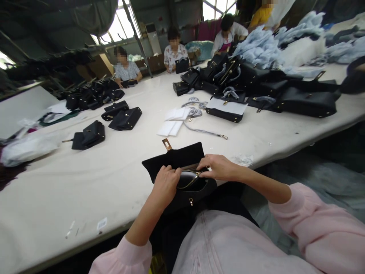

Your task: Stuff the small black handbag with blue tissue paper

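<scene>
A black handbag [182, 158] rests at the near edge of the long white table [85, 182], its flap laid back with a gold clasp [167, 144] pointing away from me. My left hand [165, 184] grips the left side of the bag's open mouth, fingers curled over the rim. On the right rim my right hand [216, 167] is closed, fingers pinched at the gold zipper inside the opening. The bag's interior is dark, and I cannot make out its contents.
Other black handbags [125, 118] lie on the table at the left, with a big pile [256, 83] at the far right. White paper sheets [173, 121] and a loose grey strap [205, 131] lie beyond my bag. Several seated people [173, 51] work at the far end. Pale blue material [262, 45] is heaped at the back right.
</scene>
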{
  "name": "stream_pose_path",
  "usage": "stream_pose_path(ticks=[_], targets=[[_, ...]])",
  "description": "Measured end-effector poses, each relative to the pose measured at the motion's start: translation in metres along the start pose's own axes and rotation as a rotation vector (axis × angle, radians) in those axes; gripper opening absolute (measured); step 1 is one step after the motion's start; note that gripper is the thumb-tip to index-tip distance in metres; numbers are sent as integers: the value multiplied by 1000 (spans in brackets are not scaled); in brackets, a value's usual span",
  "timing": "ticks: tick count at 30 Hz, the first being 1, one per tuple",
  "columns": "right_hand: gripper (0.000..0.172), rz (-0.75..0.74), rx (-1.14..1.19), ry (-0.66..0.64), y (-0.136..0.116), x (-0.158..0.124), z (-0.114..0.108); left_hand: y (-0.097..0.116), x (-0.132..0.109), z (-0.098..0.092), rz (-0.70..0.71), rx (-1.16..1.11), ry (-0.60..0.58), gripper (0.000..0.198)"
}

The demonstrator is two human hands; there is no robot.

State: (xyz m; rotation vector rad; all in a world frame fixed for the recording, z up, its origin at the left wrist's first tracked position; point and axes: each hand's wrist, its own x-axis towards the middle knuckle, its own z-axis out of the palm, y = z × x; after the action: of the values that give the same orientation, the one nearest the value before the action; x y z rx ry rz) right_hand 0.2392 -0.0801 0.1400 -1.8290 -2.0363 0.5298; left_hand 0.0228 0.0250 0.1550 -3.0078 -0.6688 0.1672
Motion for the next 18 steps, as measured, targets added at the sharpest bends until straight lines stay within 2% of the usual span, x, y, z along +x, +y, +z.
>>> stream_pose_path(ticks=[2, 4, 8, 13, 16, 18], targets=[[27, 30, -94, -90, -12, -3, -5, 8, 7, -3, 69, -4, -17, 11], [26, 72, -213, -179, -24, 1, -6, 17, 14, -4, 97, -35, -35, 8], [19, 109, -382, -306, -31, 18, -3, 29, 23, 3, 79, -94, -71, 19], [19, 86, -343, -287, -16, 27, -2, 14, 9, 19, 8, -332, 1, 23], [21, 52, -292, -256, -11, 28, -4, 6, -4, 31, -115, -655, 141, 17], [24, 21, -274, -245, -11, 30, -3, 8, -8, 39, -162, -837, 187, 16]])
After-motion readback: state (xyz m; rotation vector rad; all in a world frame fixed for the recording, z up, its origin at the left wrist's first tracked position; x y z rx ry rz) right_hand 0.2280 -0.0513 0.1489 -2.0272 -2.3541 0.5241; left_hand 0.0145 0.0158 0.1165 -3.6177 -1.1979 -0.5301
